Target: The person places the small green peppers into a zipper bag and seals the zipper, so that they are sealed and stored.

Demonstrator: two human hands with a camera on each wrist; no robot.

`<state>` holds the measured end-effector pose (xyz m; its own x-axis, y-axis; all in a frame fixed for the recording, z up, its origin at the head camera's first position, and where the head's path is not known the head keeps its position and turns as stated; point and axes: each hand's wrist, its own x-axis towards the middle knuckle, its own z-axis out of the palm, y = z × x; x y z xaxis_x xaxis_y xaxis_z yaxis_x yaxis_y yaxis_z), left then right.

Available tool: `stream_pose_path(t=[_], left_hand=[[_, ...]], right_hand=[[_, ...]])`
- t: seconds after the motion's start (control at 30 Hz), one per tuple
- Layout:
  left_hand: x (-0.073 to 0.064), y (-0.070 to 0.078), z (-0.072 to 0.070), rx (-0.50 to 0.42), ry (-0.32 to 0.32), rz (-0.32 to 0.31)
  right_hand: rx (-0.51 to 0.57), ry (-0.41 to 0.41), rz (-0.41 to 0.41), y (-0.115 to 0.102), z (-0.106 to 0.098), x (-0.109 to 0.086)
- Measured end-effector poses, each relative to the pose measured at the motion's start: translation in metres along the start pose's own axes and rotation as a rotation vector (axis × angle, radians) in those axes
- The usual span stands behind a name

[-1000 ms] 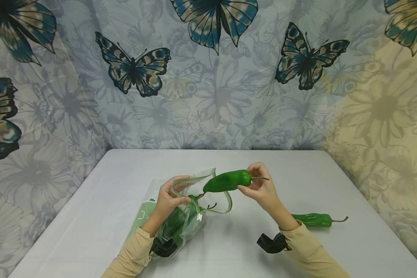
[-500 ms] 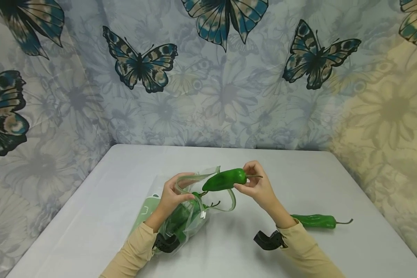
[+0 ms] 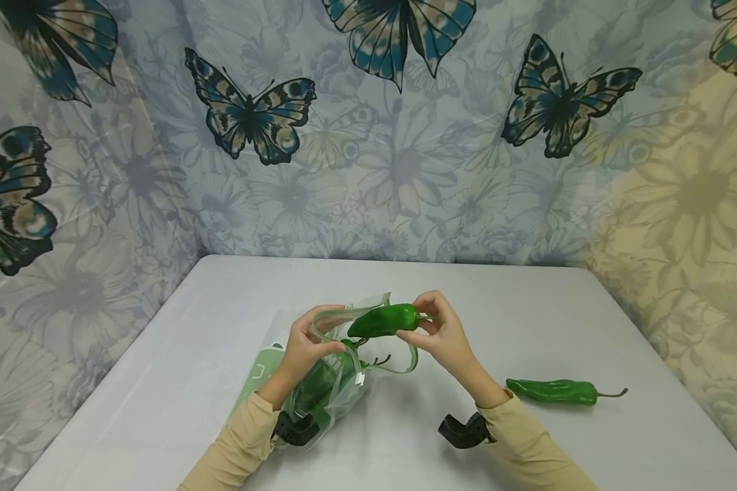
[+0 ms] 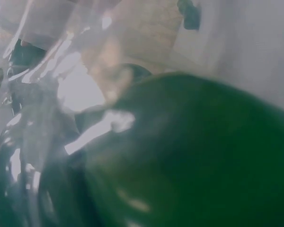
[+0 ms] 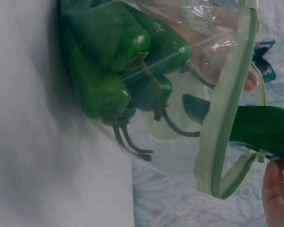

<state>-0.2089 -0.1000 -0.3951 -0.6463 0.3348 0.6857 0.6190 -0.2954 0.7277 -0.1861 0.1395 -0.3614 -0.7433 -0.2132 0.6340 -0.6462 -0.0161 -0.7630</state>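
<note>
In the head view, my left hand [image 3: 304,351] grips the rim of a clear zip bag [image 3: 347,402] with a pale green zipper band [image 5: 227,101], its mouth held wide. Several green peppers [image 5: 109,40] with long stems lie inside. Between thumb and fingers, my right hand [image 3: 445,341] pinches another green pepper [image 3: 385,320] by its stem end. In the right wrist view, that pepper's tip has passed through the bag's mouth. Blurred green pepper [image 4: 194,156] behind shiny plastic fills most of the left wrist view.
On the white table [image 3: 497,293], a loose green pepper [image 3: 555,391] lies to the right, beside the right sleeve. The bag's green printed end [image 3: 261,368] shows left of the left forearm. A butterfly-patterned cloth [image 3: 399,198] hangs behind the table.
My right hand has moved left, bringing its pepper into the bag's mouth. The loose pepper shows fully now that the right forearm has shifted. The left hand keeps its grip.
</note>
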Motion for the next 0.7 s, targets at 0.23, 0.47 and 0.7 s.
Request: stream_pose_path(t=[0.23,0.47,0.7], left_hand=[[0.000,0.000,0.001,0.002,0.003,-0.007],[0.000,-0.001,0.000,0.015,-0.006,0.023],[0.000,0.000,0.001,0.019,-0.009,0.027]], right_hand=[[-0.006,0.020,0.045,0.002,0.004,-0.002],[-0.020,0.018,0.085,0.002,0.008,-0.003],[-0.113,0.036,0.130,-0.007,0.018,-0.001]])
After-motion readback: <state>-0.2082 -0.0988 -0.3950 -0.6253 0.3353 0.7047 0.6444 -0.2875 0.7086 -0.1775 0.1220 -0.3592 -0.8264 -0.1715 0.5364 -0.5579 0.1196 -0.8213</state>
